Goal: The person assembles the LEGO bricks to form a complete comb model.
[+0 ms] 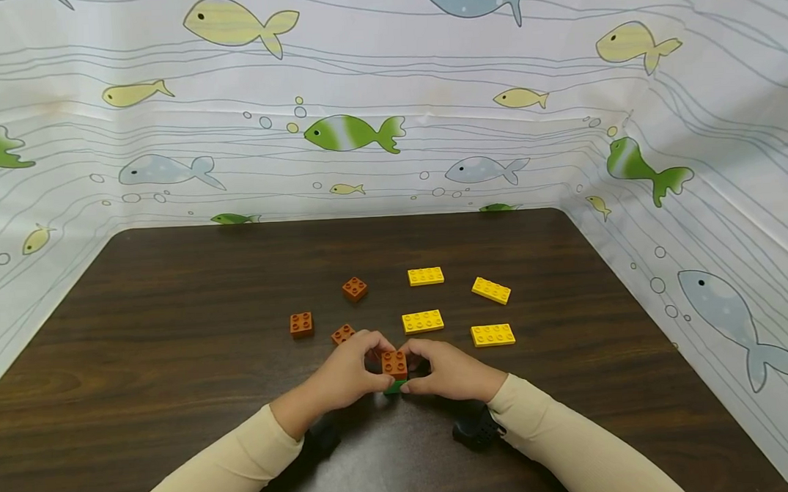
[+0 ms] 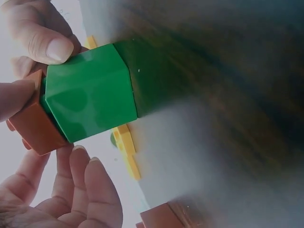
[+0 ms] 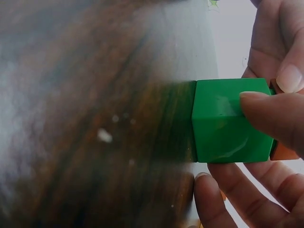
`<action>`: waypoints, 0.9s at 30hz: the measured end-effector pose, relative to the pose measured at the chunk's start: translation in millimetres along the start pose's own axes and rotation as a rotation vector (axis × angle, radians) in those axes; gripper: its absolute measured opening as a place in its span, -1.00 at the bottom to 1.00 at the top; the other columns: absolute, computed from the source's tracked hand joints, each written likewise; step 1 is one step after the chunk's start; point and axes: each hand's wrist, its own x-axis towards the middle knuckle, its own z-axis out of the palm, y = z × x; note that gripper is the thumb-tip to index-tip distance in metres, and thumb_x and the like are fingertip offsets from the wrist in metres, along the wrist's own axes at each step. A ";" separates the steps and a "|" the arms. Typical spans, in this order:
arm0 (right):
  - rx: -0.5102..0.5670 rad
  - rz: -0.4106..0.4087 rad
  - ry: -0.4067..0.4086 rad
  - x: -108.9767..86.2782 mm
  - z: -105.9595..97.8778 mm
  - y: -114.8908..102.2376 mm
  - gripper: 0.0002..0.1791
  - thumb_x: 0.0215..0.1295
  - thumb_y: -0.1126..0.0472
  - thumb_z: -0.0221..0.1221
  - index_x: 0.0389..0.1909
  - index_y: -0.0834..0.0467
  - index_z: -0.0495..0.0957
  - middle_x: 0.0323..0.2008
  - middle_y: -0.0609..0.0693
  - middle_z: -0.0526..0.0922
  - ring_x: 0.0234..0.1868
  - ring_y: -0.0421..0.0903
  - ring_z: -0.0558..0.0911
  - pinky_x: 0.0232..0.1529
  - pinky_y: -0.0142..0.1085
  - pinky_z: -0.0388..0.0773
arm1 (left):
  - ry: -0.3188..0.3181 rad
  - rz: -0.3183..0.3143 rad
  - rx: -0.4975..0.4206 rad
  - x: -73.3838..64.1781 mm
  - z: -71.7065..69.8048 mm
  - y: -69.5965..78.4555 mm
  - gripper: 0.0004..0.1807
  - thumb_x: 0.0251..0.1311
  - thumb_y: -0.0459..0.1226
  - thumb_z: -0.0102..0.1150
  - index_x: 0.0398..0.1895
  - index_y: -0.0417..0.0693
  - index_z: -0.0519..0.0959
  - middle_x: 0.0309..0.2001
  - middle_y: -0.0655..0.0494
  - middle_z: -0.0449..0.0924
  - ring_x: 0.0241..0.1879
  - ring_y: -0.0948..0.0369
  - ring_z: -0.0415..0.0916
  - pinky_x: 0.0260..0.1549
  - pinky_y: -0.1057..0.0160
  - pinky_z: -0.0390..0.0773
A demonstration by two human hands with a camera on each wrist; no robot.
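Note:
My left hand (image 1: 346, 370) pinches a brown 2x2 toy brick (image 1: 394, 365) between thumb and fingers. Under it stands a green block (image 3: 225, 135), which my right hand (image 1: 454, 369) grips at the side with its thumb across the face. In the left wrist view the brown brick (image 2: 40, 121) sits over the green block's studs, slightly tilted, with a narrow gap showing. The green block's base is down at the tabletop. Just beyond my left fingers lies another brown brick (image 1: 342, 333), partly covered by that hand.
Two more brown bricks (image 1: 301, 324) lie to the left and behind. Several flat yellow 2x4 bricks (image 1: 423, 322) are spread behind and to the right. The dark wood table (image 1: 172, 300) is bordered by a fish-patterned curtain (image 1: 386, 70). Black wrist devices (image 1: 476, 429) hang under both forearms.

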 end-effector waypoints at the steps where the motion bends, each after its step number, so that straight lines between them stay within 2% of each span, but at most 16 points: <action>1: -0.002 0.000 0.000 0.2 0.0 -0.2 -0.64 0.21 0.19 0.31 0.02 0.14 0.50 -0.16 -0.08 0.60 -0.11 -0.12 0.57 -0.08 -0.29 0.51 | 0.001 0.001 0.002 -0.2 -0.1 0.0 -0.69 0.04 -0.35 0.38 -0.13 -0.14 0.54 -0.21 0.05 0.45 -0.24 0.15 0.40 -0.28 0.21 0.45; 8: -0.006 -0.004 0.005 0.0 0.3 -1.7 -0.65 0.21 0.20 0.31 0.00 0.14 0.51 -0.19 -0.09 0.59 -0.14 -0.11 0.57 -0.11 -0.30 0.51 | 0.020 0.025 0.015 -2.2 1.0 -1.5 -0.69 0.04 -0.35 0.39 -0.14 -0.13 0.54 -0.22 0.05 0.44 -0.25 0.13 0.39 -0.30 0.21 0.44; 13: 0.022 0.008 0.012 -3.5 0.4 -2.6 -0.61 0.23 0.17 0.29 0.06 0.13 0.48 -0.13 -0.09 0.58 -0.10 -0.12 0.57 -0.11 -0.32 0.52 | 0.024 0.021 0.005 -1.8 2.0 -2.7 -0.69 0.04 -0.35 0.39 -0.14 -0.13 0.54 -0.21 0.05 0.45 -0.24 0.11 0.40 -0.31 0.21 0.44; 21: 0.057 0.000 0.124 -11.5 1.2 -7.6 -0.58 0.30 0.03 0.23 0.12 0.07 0.46 -0.03 -0.11 0.56 0.00 -0.11 0.56 0.02 -0.17 0.51 | 0.031 0.006 -0.007 -2.2 2.9 -2.7 -0.71 0.02 -0.36 0.40 -0.17 -0.10 0.56 -0.23 0.08 0.46 -0.24 0.14 0.41 -0.31 0.21 0.46; 27: 0.010 -0.042 0.177 -13.3 2.2 -11.9 -0.63 0.28 0.05 0.25 0.06 0.06 0.52 -0.07 -0.14 0.58 -0.02 -0.12 0.55 0.01 -0.12 0.49 | 0.032 0.014 -0.009 -3.2 1.7 -1.8 -0.71 0.02 -0.36 0.41 -0.17 -0.13 0.57 -0.24 0.07 0.46 -0.26 0.16 0.42 -0.32 0.24 0.48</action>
